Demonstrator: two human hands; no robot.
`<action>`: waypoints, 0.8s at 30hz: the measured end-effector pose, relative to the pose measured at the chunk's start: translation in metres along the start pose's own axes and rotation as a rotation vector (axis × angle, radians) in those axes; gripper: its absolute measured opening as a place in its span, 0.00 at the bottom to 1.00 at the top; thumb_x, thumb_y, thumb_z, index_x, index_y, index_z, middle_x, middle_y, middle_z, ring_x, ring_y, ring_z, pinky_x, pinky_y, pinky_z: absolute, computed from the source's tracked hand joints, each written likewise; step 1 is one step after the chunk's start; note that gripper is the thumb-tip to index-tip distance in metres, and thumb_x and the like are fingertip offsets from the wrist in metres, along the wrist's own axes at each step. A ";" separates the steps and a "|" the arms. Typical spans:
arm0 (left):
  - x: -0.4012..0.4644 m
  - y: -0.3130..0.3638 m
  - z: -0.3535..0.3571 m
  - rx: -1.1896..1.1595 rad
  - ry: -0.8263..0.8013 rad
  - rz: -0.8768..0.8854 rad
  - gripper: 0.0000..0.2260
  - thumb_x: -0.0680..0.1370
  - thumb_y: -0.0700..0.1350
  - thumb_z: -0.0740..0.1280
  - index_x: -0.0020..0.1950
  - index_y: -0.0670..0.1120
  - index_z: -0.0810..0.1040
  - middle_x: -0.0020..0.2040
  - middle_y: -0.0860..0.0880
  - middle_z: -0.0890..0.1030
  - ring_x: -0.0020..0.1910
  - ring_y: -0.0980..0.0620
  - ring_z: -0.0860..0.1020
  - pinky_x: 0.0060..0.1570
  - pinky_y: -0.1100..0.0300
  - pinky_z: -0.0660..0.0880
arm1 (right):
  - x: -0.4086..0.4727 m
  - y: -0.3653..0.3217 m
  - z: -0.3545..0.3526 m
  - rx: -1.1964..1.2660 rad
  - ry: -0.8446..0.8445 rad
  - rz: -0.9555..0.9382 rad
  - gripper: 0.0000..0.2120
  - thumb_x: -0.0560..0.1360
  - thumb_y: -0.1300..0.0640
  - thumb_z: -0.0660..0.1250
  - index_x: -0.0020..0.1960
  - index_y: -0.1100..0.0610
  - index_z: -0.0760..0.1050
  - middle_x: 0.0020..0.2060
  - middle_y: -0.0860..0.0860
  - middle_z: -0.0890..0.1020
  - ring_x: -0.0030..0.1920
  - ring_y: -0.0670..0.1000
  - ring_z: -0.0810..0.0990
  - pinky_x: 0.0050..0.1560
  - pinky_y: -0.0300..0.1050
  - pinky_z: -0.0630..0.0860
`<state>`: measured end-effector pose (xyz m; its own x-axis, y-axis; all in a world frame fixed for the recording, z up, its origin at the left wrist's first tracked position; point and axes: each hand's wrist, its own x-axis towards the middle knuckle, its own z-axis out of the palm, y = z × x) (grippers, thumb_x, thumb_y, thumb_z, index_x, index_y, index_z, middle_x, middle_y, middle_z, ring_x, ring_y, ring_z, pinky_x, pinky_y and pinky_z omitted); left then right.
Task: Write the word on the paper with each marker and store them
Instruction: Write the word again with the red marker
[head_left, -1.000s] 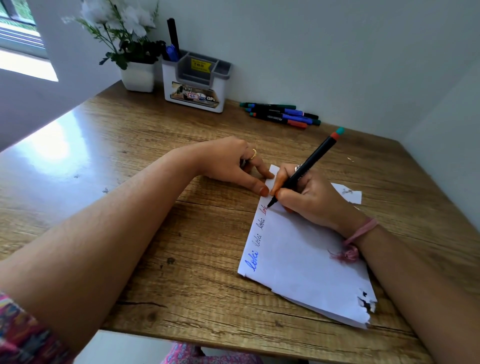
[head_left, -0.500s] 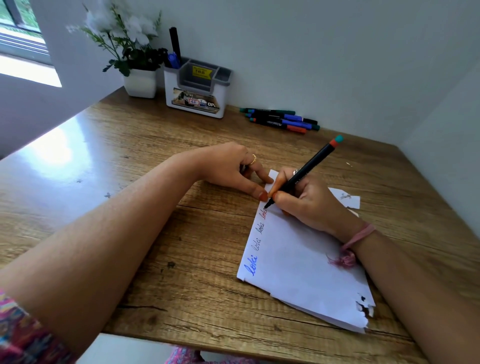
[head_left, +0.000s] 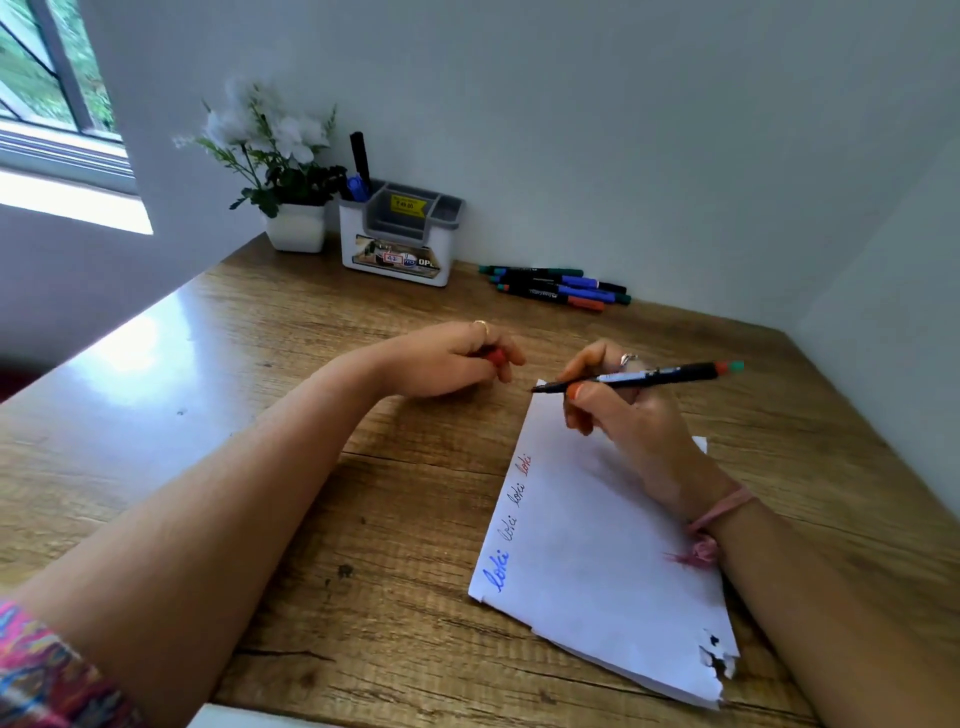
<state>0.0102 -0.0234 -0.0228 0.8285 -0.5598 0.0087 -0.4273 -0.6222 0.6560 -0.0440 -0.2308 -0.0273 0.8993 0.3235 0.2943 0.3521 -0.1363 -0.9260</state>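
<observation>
On the paper (head_left: 613, 545), the right hand (head_left: 618, 415) grips an uncapped red marker (head_left: 644, 375), tip near the far corner; beyond, the left hand (head_left: 447, 358) curls around its cap (head_left: 496, 357), so capping could smear ink.

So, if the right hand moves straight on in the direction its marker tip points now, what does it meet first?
The marker in the right hand points left, toward the left hand, which holds a red cap. That hand probably comes first, though depth is unclear.

Head view, angled down, close over desk (head_left: 363, 519).
</observation>
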 end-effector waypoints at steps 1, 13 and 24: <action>0.000 0.001 0.000 0.037 0.006 0.020 0.14 0.80 0.41 0.60 0.64 0.53 0.73 0.49 0.61 0.76 0.49 0.65 0.73 0.47 0.68 0.67 | 0.001 0.000 0.000 0.004 0.002 0.008 0.10 0.69 0.63 0.58 0.40 0.53 0.77 0.30 0.49 0.80 0.32 0.46 0.77 0.31 0.37 0.72; -0.006 0.003 -0.002 -0.143 0.179 0.150 0.13 0.76 0.39 0.68 0.57 0.53 0.77 0.49 0.56 0.80 0.49 0.62 0.79 0.54 0.64 0.76 | -0.001 -0.004 -0.005 0.004 0.180 0.077 0.08 0.75 0.67 0.64 0.44 0.55 0.70 0.42 0.56 0.85 0.37 0.45 0.82 0.36 0.38 0.74; -0.012 0.016 -0.002 -0.380 0.127 0.238 0.12 0.72 0.36 0.70 0.52 0.51 0.81 0.47 0.54 0.84 0.49 0.52 0.82 0.51 0.60 0.78 | -0.003 -0.008 -0.002 -0.071 0.111 -0.064 0.09 0.67 0.58 0.74 0.48 0.55 0.83 0.39 0.50 0.86 0.38 0.49 0.83 0.39 0.38 0.78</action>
<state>-0.0063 -0.0257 -0.0109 0.7716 -0.5764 0.2690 -0.4675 -0.2272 0.8543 -0.0492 -0.2332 -0.0207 0.8961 0.2288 0.3803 0.4237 -0.1862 -0.8864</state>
